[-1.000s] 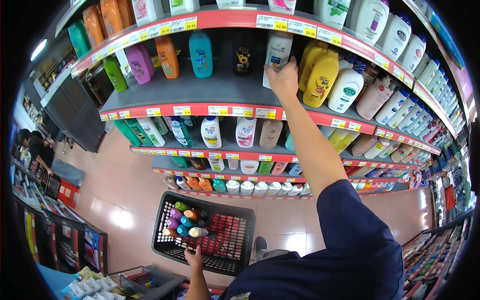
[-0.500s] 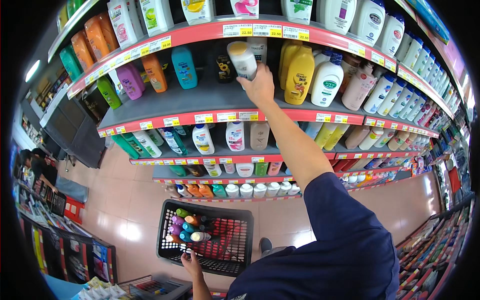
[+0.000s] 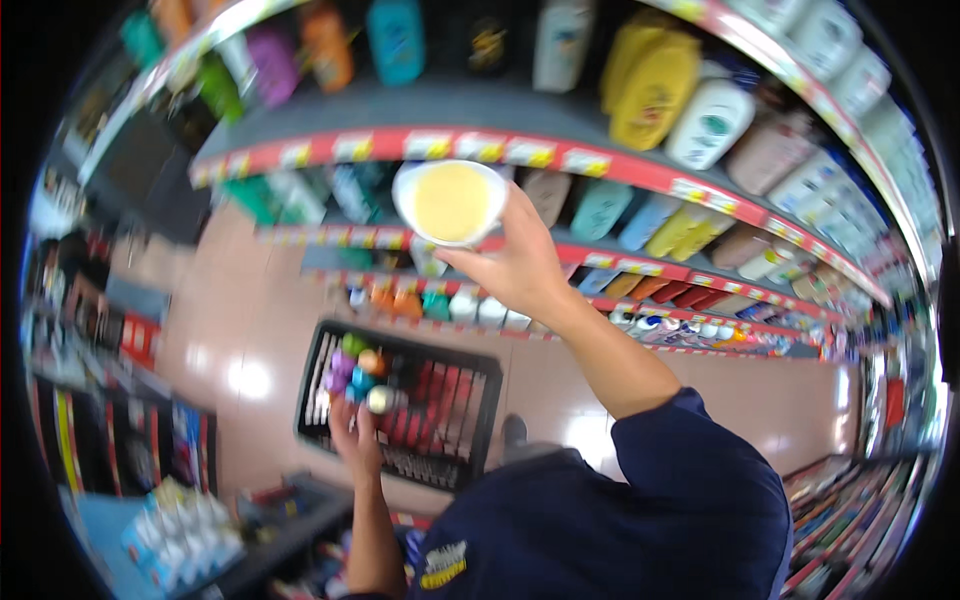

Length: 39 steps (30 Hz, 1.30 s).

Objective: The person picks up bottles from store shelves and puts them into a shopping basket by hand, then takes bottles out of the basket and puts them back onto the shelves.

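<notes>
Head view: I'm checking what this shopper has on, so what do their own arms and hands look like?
Both hands are bare, with no gloves. The right hand leads into a bare forearm that ends in a loose, short dark blue sleeve. The left hand and its forearm are bare too. A small yellow and white badge sits on the shirt front. The blur hides any rings or watch.

Yellow bottles (image 3: 640,85) stood on the shelf (image 3: 420,105) before me. A teal bottle (image 3: 397,38) stood left of them. Small jars (image 3: 480,308) lined the lowest shelf.
</notes>
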### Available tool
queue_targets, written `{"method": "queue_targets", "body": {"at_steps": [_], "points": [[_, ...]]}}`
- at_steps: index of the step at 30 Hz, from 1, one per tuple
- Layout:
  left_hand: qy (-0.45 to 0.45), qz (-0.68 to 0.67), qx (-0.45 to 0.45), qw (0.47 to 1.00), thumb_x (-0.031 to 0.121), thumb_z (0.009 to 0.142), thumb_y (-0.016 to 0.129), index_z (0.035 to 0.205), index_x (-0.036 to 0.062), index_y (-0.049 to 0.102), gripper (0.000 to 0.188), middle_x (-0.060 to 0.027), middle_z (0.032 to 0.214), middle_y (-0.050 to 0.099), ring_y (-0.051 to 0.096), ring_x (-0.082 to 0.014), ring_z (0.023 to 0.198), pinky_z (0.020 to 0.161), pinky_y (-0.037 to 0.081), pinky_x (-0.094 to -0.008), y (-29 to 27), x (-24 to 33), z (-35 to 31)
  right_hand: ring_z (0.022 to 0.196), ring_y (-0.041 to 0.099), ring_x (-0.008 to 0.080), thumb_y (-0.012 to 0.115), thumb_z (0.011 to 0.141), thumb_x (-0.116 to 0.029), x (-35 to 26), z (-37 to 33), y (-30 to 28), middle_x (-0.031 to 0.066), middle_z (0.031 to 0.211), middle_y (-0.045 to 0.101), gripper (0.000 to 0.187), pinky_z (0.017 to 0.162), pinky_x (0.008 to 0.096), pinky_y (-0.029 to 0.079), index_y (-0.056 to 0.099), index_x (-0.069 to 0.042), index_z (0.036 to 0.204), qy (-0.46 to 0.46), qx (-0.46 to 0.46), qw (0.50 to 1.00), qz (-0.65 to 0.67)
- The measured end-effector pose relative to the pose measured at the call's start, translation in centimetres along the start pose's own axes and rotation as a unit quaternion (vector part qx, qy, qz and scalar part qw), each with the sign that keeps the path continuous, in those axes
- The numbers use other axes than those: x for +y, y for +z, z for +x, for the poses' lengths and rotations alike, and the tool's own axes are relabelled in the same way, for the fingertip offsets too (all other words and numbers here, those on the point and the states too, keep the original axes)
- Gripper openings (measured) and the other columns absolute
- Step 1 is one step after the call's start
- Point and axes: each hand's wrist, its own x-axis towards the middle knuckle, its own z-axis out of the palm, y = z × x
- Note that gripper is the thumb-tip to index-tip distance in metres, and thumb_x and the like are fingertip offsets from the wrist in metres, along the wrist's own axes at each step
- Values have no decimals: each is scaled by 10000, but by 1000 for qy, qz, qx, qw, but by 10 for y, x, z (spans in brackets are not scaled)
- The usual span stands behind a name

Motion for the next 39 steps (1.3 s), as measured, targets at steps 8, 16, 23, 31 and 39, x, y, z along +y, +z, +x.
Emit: {"method": "queue_targets", "body": {"at_steps": [8,16,23,31,39], "points": [[-17,49,-149,988,72,712,832,1285,26,495,667,-87,1074,612,610,-168,957,735,521,-286,16,48,-25,1082,576,338,806,675,-134,36,-198,117,134,1139,594,573,906,410,470,540,-63,1178,105,-291,943,122],[-150,48,12,987,250,704,835,1176,-1,489,637,-180,1068,645,657,-274,984,843,514,-376,13,-23,-59,1061,567,348,799,695,-134,50,-289,186,114,1113,592,553,867,425,480,525,-104,1174,122,-411,899,89],[-195,178,50,963,289,705,794,1096,1,535,550,-185,991,661,663,-309,946,814,514,-394,5,-72,-32,1213,481,379,725,775,-115,46,-280,195,218,1309,477,637,1004,424,420,418,-13,1324,170,-489,855,14],[-214,296,41,930,166,684,747,1158,-4,453,583,-248,1144,512,572,-417,1036,898,485,-463,-16,-161,10,1119,556,347,671,823,-103,76,-293,95,178,1226,538,511,940,403,462,466,-34,1286,264,-447,855,-19],[-241,308,-23,920,78,710,677,1377,-109,330,775,-309,1318,455,406,-433,1282,1055,393,-440,-30,-191,37,1033,614,234,649,833,-42,82,-317,24,150,1198,563,433,743,324,541,507,-34,1243,341,-381,855,-89]]}}
